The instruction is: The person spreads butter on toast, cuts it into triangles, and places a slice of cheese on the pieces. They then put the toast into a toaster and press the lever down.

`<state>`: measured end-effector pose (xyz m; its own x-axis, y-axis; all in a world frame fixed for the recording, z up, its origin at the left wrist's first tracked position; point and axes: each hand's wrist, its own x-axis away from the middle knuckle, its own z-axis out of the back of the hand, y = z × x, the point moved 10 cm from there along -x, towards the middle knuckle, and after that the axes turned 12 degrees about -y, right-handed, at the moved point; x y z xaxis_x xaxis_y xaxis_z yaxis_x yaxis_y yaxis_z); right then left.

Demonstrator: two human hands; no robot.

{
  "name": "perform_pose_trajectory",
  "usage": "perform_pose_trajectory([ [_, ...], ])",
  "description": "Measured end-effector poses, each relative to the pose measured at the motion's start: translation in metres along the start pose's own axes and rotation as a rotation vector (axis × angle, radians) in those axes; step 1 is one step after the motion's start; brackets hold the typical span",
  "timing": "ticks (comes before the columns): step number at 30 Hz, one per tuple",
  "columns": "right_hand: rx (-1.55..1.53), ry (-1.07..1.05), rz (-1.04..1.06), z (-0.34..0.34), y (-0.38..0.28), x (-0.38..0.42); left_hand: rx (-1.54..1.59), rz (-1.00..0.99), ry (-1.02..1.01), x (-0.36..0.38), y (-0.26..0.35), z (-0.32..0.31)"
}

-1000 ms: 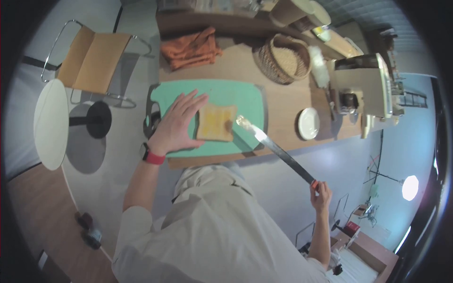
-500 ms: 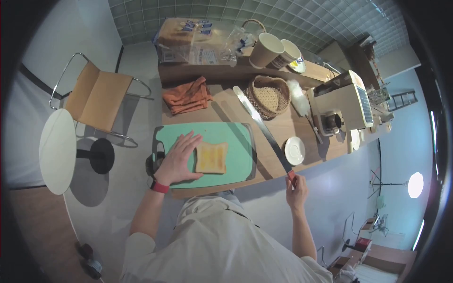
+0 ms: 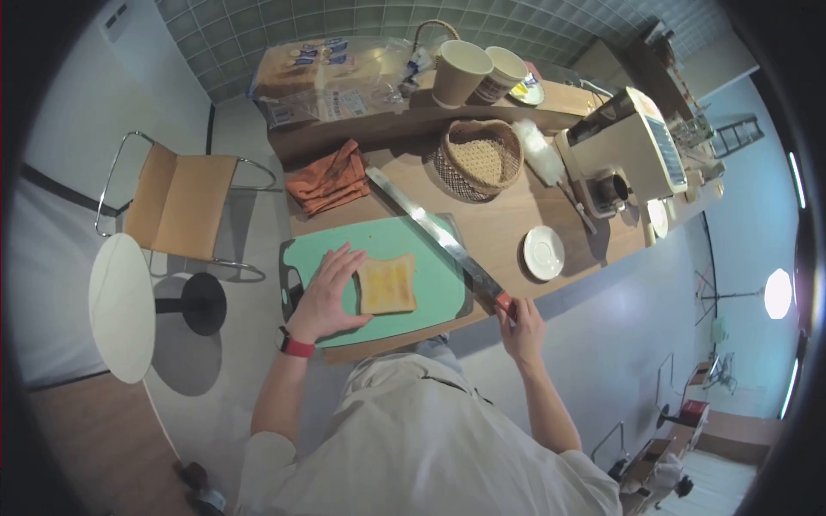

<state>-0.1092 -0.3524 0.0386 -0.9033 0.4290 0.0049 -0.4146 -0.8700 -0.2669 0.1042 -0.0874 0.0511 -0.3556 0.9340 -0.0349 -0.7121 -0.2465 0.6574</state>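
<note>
the left hand (image 3: pixel 327 292) is lying flat with its grip spread, fingertips resting on the left edge of the square slice of golden toasted bread (image 3: pixel 386 284), which is sitting on the mint green rectangular cutting board (image 3: pixel 379 241) on the wooden counter (image 3: pixel 508 215). the right hand (image 3: pixel 519 325) is closing its grip around the red handle of the long steel-bladed knife (image 3: pixel 430 234), whose blade is stretching away from that grip, up and to the left across the board's far right corner, passing just beyond the toast. past the blade tip a crumpled orange cloth (image 3: pixel 329 179) is lying; to the right of the blade are sitting a round woven wicker basket (image 3: pixel 478 159) and a small white round saucer (image 3: pixel 544 253).
</note>
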Motion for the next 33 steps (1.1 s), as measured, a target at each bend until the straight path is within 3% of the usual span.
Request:
perform_pose_trajectory([
  [6,-0.089,-0.017,-0.111,-0.006,-0.003,0.018,0.032,-0.021,0.039,-0.002,0.003,0.0],
  [12,-0.183,-0.013,-0.119,-0.005,-0.024,0.021,0.017,-0.004,0.102,0.002,0.014,0.006],
  [17,-0.186,-0.008,-0.08,0.005,-0.037,0.018,0.036,-0.105,0.192,-0.003,0.041,0.023],
  [20,-0.426,0.057,-0.043,0.018,-0.048,0.016,0.092,-0.145,0.267,-0.004,0.057,0.034],
  [21,-0.575,0.024,-0.06,0.019,-0.052,0.014,0.126,-0.144,0.266,-0.007,0.063,0.033],
  [23,-1.171,-0.105,-0.117,0.008,-0.061,0.012,0.26,-0.133,0.268,-0.012,0.073,0.03],
  [26,-1.516,-0.172,-0.038,0.024,-0.081,0.009,0.335,-0.235,0.277,-0.03,0.103,0.022],
  [30,-1.575,-0.045,-0.08,0.043,-0.059,0.018,0.359,-0.314,0.281,-0.052,0.13,0.008],
  [33,-1.571,-0.006,-0.122,0.055,-0.035,0.027,0.547,-0.305,0.244,-0.07,0.135,-0.013],
])
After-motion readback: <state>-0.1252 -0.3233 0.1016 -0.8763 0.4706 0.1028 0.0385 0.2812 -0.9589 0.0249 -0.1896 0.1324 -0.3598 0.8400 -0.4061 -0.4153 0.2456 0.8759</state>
